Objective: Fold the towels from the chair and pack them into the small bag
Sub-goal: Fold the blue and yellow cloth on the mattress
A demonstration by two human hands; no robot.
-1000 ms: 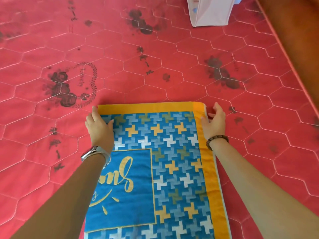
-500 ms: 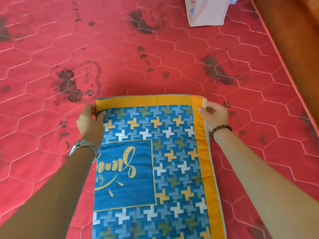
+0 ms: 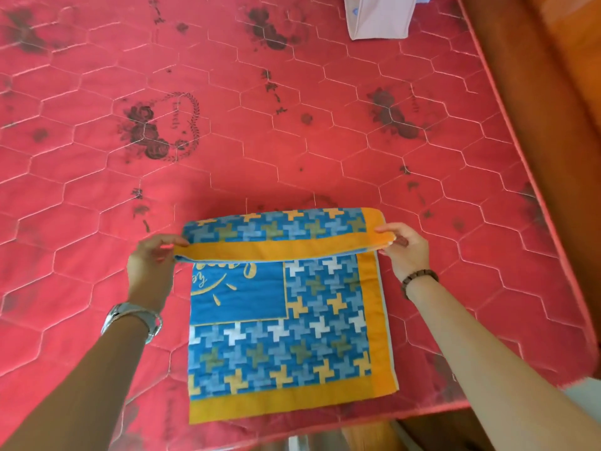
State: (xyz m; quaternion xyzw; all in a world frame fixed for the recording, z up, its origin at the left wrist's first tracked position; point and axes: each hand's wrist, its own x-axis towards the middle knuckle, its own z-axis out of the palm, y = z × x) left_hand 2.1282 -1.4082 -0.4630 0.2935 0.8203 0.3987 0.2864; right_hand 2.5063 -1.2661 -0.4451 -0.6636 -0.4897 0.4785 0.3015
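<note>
Nearest us, the blue-and-yellow towel (image 3: 325, 336) lies flat on the red quilted mattress (image 3: 292, 141), its orange border close to the mattress's near edge. The towel's far part is turned over toward us, so its orange border runs as a band across the blue panel with yellow script. We see the left hand (image 3: 149, 265), a silver watch (image 3: 133, 315) at its wrist, pinching the left end of that turned edge between thumb and fingers. The right hand (image 3: 405, 247), a beaded bracelet (image 3: 419, 279) at its wrist, pinches the right end likewise. Far off at the right, a pale bag (image 3: 380, 17) stands on the mattress, well apart from the towel, near the wooden frame (image 3: 553, 125).
</note>
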